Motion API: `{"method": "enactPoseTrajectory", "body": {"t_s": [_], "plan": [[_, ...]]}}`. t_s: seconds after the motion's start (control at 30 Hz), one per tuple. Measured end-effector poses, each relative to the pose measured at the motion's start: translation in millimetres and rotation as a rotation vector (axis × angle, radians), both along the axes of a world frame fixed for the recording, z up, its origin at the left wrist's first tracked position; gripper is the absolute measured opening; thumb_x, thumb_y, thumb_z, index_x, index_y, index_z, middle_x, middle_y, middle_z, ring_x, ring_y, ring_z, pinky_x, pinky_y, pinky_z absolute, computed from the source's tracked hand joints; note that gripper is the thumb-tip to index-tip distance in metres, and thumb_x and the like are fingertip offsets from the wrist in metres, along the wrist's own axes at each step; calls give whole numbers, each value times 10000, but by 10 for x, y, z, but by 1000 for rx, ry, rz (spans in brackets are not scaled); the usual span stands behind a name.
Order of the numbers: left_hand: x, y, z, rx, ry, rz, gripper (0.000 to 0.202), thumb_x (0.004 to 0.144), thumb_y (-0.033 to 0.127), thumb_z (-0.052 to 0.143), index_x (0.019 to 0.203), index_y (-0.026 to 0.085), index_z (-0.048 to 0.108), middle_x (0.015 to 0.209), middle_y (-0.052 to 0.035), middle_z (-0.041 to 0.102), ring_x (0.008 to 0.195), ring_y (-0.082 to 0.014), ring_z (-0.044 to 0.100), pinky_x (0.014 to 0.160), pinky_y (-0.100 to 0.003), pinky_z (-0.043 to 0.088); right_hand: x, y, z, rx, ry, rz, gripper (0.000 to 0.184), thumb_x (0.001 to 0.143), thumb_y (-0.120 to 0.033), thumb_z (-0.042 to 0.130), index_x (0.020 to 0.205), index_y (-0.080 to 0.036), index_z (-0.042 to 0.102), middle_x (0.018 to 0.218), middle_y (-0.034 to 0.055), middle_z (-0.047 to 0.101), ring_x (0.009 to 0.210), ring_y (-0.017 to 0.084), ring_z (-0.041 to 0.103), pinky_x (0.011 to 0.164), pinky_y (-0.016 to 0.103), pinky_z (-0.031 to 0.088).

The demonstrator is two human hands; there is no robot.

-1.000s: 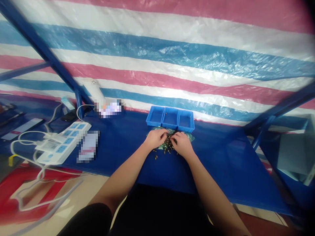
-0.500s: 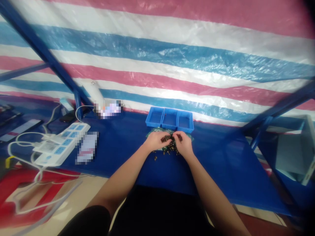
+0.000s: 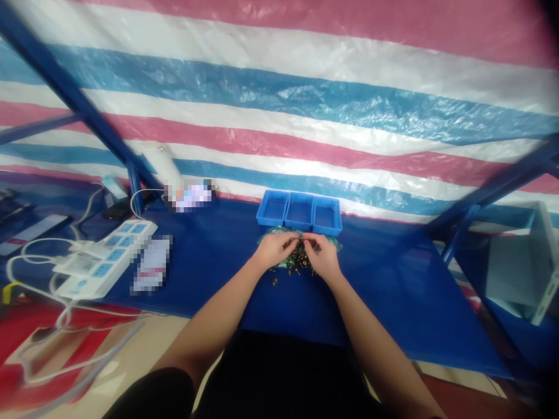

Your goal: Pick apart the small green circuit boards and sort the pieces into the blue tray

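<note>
My left hand [image 3: 274, 250] and my right hand [image 3: 324, 256] meet fingertip to fingertip above a pile of small dark and brass-coloured metal pieces [image 3: 299, 262], which look like screws. Both are pinched; whatever lies between the fingertips is too small to make out. Under the pile spreads a greenish see-through plastic bag [image 3: 283, 231]. One loose piece [image 3: 275, 282] lies nearer to me on the blue tabletop [image 3: 297, 308]. Just beyond my hands stands a row of three joined blue trays [image 3: 299, 210], with a tiny speck in the middle one.
To the left are a white power strip [image 3: 109, 256] with plugged-in cables, a blurred-out flat object [image 3: 152, 265] and a phone-like device [image 3: 192, 196]. Blue metal posts [image 3: 100, 122] flank the table. A striped plastic sheet [image 3: 279, 105] hangs behind. A grey box-like object [image 3: 515, 267] is at the right.
My fingertips have drawn together over the pile. The dark pieces visible inside my left hand's grasp no longer show there. The view has shifted slightly.
</note>
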State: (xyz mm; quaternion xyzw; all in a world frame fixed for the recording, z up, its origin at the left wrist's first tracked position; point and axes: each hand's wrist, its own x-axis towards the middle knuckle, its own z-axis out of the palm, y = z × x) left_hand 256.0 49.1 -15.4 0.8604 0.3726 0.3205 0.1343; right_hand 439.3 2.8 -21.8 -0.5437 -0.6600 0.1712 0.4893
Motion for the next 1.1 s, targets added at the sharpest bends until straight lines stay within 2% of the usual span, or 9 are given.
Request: {"method": "enactPoseTrajectory", "body": {"t_s": [0.23, 0.47, 0.7, 0.93, 1.1], "plan": [[-2, 6, -13, -11, -42, -12, 223, 943, 313, 514, 1039, 229, 697, 803, 3, 722, 620, -109, 619, 625, -224, 464, 23, 37, -76, -20, -11, 16, 233, 875, -321, 556, 1008, -208, 711, 881, 58, 710, 707, 170, 620, 663, 307, 522], [-18, 34, -33, -5, -78, -20, 234, 939, 333, 522, 1009, 225, 718, 797, -11, 726, 636, -111, 626, 635, -219, 473, 18, 18, -29, -60, 34, 10, 232, 861, -339, 579, 998, -210, 715, 870, 50, 717, 668, 167, 619, 625, 301, 523], [-22, 36, -58, -36, -80, 7, 244, 921, 372, 550, 1036, 227, 709, 678, 12, 677, 587, -109, 597, 599, -217, 457, 31, 21, -23, -40, 28, -8, 208, 852, -338, 586, 950, -213, 720, 828, 45, 709, 623, 158, 601, 609, 299, 523], [-13, 2, 3, -67, -90, 6, 250, 940, 370, 521, 1044, 229, 700, 829, -6, 725, 642, -114, 629, 623, -222, 468, 24, 14, -4, -18, 40, 14, 210, 853, -342, 590, 950, -212, 723, 844, 45, 716, 644, 159, 614, 625, 298, 531], [-6, 6, 0, -54, -99, 3, 250, 946, 361, 510, 999, 213, 705, 752, -2, 702, 614, -110, 610, 614, -222, 459, 14, 12, 4, -44, 70, 12, 227, 848, -344, 590, 976, -206, 717, 856, 50, 719, 656, 164, 621, 625, 301, 537]]}}
